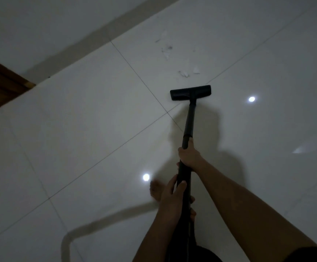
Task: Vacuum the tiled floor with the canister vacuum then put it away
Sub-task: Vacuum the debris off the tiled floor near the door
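A black vacuum wand (189, 118) runs from my hands down to a flat black floor head (190, 92) resting on the white tiled floor (78, 129). My right hand (188, 155) grips the wand higher up its shaft. My left hand (173, 193) holds the wand lower, nearer my body. Just beyond the floor head lie white paper scraps (188, 72) and some grey dust (166, 48). The canister itself is out of view.
A wall with a grey skirting band (100, 33) runs diagonally across the top left. A brown wooden door or frame (0, 86) stands at the left edge. My bare foot (155, 191) is beside the wand. Two ceiling lights reflect off the tiles.
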The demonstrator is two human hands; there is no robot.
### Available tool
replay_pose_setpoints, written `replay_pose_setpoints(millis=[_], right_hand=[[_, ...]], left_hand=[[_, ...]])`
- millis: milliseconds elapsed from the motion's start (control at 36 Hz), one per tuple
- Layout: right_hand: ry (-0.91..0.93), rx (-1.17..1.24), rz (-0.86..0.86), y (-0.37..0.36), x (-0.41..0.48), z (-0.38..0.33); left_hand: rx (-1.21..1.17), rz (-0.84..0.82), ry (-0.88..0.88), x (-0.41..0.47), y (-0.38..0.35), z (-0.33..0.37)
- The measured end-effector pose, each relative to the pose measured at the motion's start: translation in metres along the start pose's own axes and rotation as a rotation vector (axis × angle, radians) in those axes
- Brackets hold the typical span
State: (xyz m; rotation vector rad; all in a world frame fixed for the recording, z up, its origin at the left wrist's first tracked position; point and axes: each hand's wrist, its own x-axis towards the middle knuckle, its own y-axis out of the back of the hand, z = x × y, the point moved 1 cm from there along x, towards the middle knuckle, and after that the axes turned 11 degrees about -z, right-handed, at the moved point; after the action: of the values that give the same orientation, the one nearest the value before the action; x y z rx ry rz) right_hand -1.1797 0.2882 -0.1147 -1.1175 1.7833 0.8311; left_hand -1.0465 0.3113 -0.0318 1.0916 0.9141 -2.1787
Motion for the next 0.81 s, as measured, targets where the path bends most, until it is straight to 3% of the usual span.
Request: replay_pose_setpoints(millis=[250, 417, 806], right_hand=[[0.028, 0.044, -0.023, 0.008, 0.047, -0.081], [0.028, 0.022, -0.031, 0.016, 0.066, -0.124], [0.053, -0.056, -0.082, 0.009, 0.099, -0.178]], left_hand=[[0.038, -0.033, -0.044, 0.042, 0.028, 0.080], [-0.069, -0.047, -0.029, 0.055, 0.034, 0.129], [-0.138, 0.002, -0.030, 0.077, 0.049, 0.176]])
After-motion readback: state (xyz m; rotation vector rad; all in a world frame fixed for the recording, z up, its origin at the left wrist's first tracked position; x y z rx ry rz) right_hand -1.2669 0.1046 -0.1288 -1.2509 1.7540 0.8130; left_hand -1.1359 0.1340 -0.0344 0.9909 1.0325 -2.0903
